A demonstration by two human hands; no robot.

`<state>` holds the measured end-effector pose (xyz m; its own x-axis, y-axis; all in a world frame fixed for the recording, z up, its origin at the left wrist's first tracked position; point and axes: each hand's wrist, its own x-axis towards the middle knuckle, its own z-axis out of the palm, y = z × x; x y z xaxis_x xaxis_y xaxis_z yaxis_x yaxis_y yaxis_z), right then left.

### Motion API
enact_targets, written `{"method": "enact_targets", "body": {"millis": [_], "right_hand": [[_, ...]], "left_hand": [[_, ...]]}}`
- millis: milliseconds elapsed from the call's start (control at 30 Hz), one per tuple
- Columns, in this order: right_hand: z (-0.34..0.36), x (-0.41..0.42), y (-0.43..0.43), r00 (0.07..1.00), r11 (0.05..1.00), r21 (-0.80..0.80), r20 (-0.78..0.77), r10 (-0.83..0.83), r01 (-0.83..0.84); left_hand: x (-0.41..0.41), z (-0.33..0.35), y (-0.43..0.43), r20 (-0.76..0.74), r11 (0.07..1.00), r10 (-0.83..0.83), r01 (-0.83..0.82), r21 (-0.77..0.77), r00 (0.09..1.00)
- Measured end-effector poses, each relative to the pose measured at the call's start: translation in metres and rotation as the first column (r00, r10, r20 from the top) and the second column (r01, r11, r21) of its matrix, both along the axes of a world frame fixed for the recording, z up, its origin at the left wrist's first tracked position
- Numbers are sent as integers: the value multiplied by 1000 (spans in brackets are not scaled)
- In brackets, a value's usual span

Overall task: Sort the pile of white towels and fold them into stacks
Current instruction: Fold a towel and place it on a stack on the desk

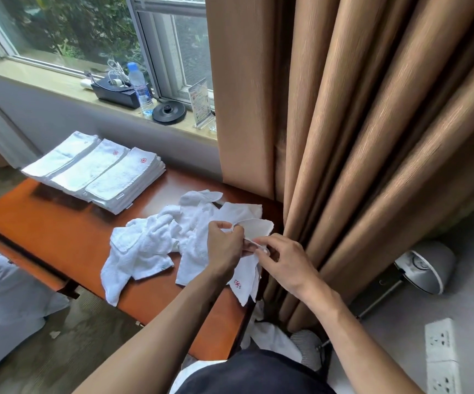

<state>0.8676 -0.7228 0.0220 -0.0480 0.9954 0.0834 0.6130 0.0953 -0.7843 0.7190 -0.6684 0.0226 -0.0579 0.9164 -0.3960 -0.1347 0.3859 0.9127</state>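
Both hands are on it: my left hand and right hand each pinch the edge of one white towel at the near right corner of the table. The loose pile lies just left, touching it, and the folded stacks sit far left.

Your left hand and right hand are bare. So are your left forearm and right forearm, right down to the lower edge of the view. Low in the middle sits a dark navy garment, plain and smooth with a rounded outline. Whether it is your top or your trousers cannot be told. A strip of white cloth shows at its left edge, and it may or may not be clothing.
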Motion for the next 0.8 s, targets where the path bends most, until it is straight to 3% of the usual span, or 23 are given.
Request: {"method": "enact_targets", "body": {"millis": [167, 267, 400, 533, 600, 800], "right_hand": [[-2, 0, 1, 998, 1000, -22, -67, 3, -4], [-1, 1, 1, 998, 999, -36, -69, 15, -17], [-2, 6, -1, 1000, 996, -93, -30, -5, 2], [3, 12, -1, 1000, 997, -73, 0, -3, 3], [6, 14, 0, 1000, 999, -52, 0, 1, -1], [8, 21, 2, 995, 999, 4, 90, -38, 38]], "left_hand": [[-5, 0, -1, -9, 1000, -20, 20, -7, 1000], [-12, -2, 0, -210, 998, -69, 66, -18, 975], [-27, -8, 5, -634, 973, -192, 230, -23, 749], [-39, -11, 12, -735, 934, -319, 332, -136, 598], [-42, -12, 18, -725, 930, -316, 350, -111, 611], [-37, 0, 21, -478, 911, -353, 411, 19, 804]]}}
